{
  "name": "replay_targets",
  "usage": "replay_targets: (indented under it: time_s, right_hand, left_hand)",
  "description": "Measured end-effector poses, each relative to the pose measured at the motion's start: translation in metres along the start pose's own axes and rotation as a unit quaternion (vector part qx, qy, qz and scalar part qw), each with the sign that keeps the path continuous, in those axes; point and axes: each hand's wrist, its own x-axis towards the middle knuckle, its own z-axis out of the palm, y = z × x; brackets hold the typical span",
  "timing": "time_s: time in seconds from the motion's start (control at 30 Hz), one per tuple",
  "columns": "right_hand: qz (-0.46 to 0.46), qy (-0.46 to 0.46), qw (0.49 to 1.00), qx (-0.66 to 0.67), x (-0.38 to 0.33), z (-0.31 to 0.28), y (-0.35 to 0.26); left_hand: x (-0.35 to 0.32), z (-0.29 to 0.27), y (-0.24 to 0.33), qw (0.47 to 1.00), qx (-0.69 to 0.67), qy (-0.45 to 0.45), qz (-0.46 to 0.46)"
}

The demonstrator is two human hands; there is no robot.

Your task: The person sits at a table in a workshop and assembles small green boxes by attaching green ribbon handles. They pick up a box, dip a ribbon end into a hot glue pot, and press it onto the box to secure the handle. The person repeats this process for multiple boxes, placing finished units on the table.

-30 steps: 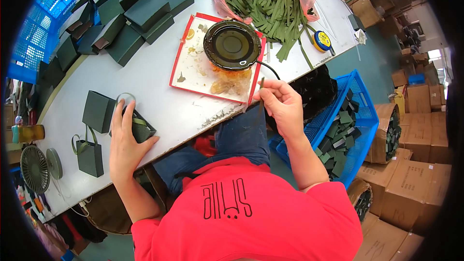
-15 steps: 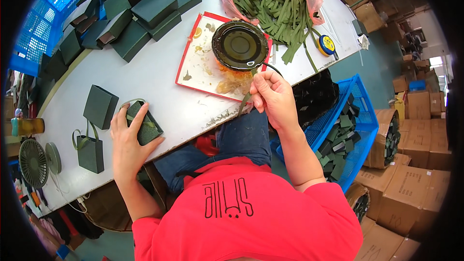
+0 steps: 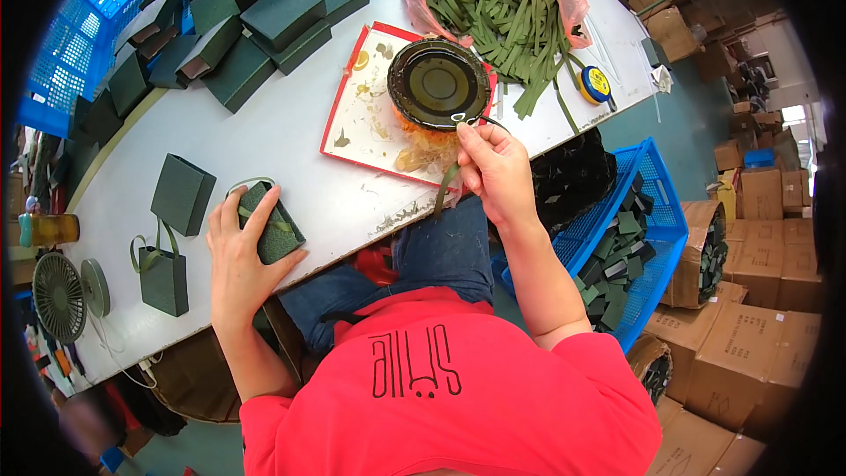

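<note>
My left hand (image 3: 242, 251) is closed around a small dark green box (image 3: 282, 242) lying near the table's front edge, with a ribbon loop across it. Between the thumb and fingertips of my right hand (image 3: 495, 167) is a strip of green ribbon (image 3: 448, 187), whose lower part hangs down. Those fingertips are at the near rim of a round dark pan (image 3: 438, 84) holding shiny brownish liquid. The ribbon's upper end is hidden by the fingers. Under the pan lies a stained white tray (image 3: 352, 137) with a red border.
Two more green boxes stand left of my hand, a plain one (image 3: 182, 194) and one with a ribbon handle (image 3: 165, 280). Many boxes (image 3: 282, 13) are piled at the back left. A pink bag (image 3: 575, 13) spills green ribbons. A blue crate (image 3: 663, 238) stands at the right.
My right hand has shifted slightly up and left, its fingertips closer to the pan's rim. My left hand and its box have moved a little to the right.
</note>
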Motion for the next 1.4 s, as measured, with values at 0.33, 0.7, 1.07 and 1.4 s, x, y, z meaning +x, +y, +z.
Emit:
replay_targets:
  time_s: [0.33,0.7,1.07,1.4]
  right_hand:
    - [0.005,0.005,0.999,0.033,0.000,0.000,-0.003]
    - [0.070,-0.197,0.974,-0.089,-0.060,0.031,-0.012]
    - [0.167,-0.297,0.932,-0.125,-0.068,0.061,-0.001]
    - [0.161,-0.316,0.911,-0.209,-0.062,0.057,0.007]
  left_hand:
    - [0.003,0.005,0.003,0.999,-0.023,0.029,0.007]
    - [0.022,0.008,0.004,0.940,-0.262,0.073,0.206]
    - [0.031,0.005,0.024,0.921,-0.281,0.037,0.267]
    - [0.035,0.000,0.032,0.926,-0.248,0.014,0.283]
